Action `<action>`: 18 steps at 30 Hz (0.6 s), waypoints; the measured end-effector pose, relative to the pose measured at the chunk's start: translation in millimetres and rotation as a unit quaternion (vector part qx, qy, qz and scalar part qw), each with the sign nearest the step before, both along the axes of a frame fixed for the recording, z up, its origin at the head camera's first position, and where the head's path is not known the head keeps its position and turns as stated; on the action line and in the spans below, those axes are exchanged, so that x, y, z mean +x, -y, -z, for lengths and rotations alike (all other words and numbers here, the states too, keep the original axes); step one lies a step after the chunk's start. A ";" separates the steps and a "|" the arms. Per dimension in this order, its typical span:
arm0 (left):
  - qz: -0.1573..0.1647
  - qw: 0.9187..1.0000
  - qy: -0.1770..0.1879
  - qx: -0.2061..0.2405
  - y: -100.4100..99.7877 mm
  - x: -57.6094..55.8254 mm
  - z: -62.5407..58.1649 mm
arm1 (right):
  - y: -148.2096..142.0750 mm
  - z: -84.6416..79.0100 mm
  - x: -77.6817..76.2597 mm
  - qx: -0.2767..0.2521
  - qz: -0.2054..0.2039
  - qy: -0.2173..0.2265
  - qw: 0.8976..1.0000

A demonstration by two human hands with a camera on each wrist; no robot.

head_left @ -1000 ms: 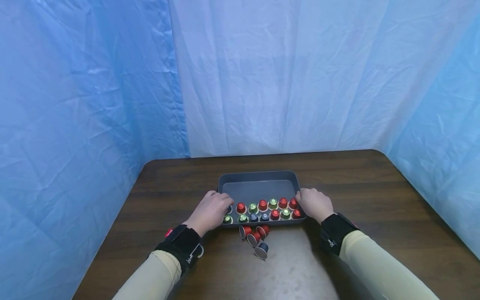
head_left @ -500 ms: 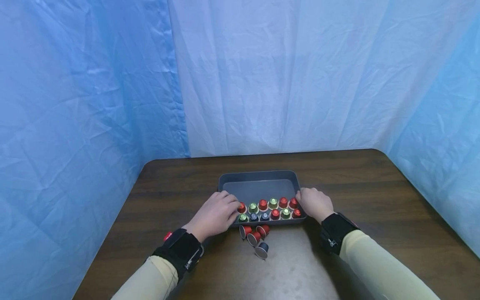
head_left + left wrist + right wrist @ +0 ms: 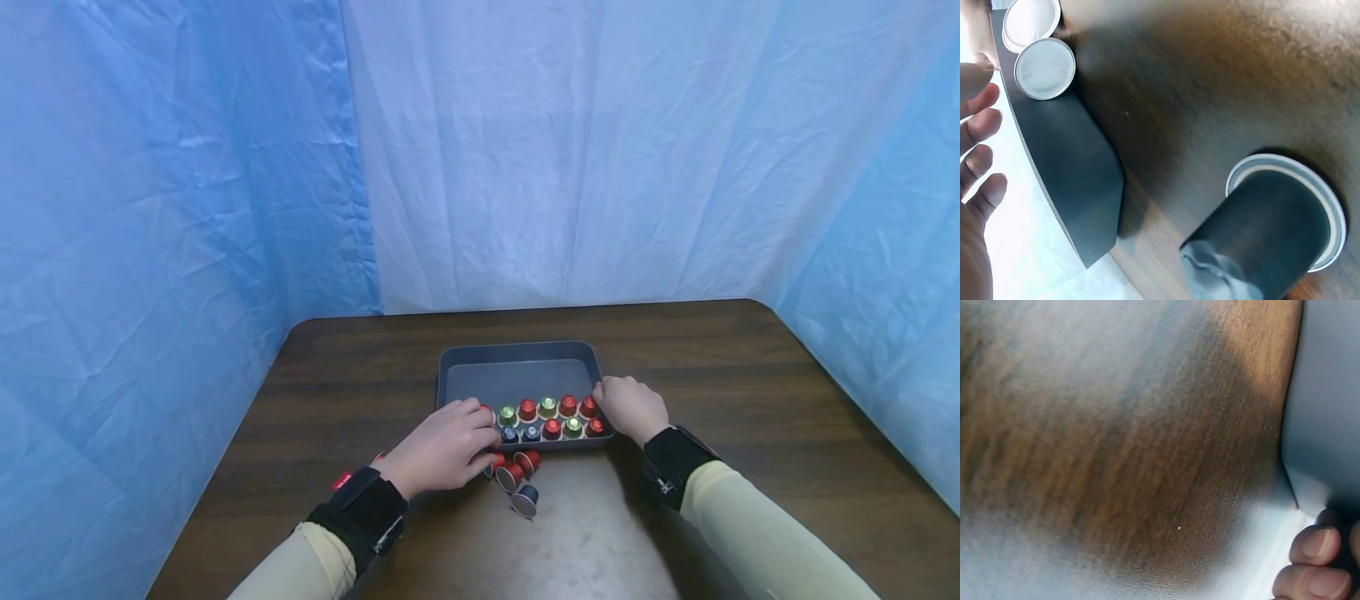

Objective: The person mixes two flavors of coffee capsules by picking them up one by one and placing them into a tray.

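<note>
A grey baking tray (image 3: 517, 350) holds two rows of red, green and navy coffee capsules (image 3: 567, 406) along its near side. My left hand (image 3: 450, 446) reaches over the tray's near left part, fingers spread and loosely bent, with nothing seen between them in the left wrist view. Its thumb is right by a loose red capsule lying before the tray, and the hand hides the tray's left end. My right hand (image 3: 630, 408) grips the tray's right side; in the right wrist view its curled fingertips (image 3: 1317, 545) are at the tray's outer corner.
More loose red capsules (image 3: 509, 477) and a navy capsule (image 3: 525, 500) lie on the dark wooden table (image 3: 712, 367) before the tray. A dark capsule (image 3: 1266, 225) shows large in the left wrist view. Blue and white curtains (image 3: 570, 167) hang behind.
My left hand has moved from the tray's left end rightward and nearer, with its fingers spreading over the near edge and loose capsules. The right hand stays at the tray's side.
</note>
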State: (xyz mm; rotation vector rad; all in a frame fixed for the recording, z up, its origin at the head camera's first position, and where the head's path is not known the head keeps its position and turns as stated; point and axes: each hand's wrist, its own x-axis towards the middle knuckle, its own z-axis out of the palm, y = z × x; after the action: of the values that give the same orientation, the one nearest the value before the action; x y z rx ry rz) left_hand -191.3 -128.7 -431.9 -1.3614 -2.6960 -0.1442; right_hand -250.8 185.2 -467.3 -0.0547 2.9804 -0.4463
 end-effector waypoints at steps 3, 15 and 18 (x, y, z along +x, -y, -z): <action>0.004 1.000 -0.005 -0.015 -1.8 1.7 1.0 | 0.0 0.1 0.0 0.001 0.000 0.000 1.000; 0.006 0.998 -0.013 -0.058 -1.4 2.7 9.5 | -0.3 -0.1 0.4 0.000 -0.004 0.000 1.000; 0.010 0.999 -0.008 -0.052 -0.6 2.9 10.4 | -0.2 -0.7 0.8 0.000 -0.005 -0.001 1.000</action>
State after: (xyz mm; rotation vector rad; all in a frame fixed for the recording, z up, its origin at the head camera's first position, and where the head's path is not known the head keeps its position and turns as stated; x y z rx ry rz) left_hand -188.4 -128.2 -442.3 -1.4108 -2.7132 0.0050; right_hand -250.0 185.5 -466.6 -0.0696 2.9809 -0.4458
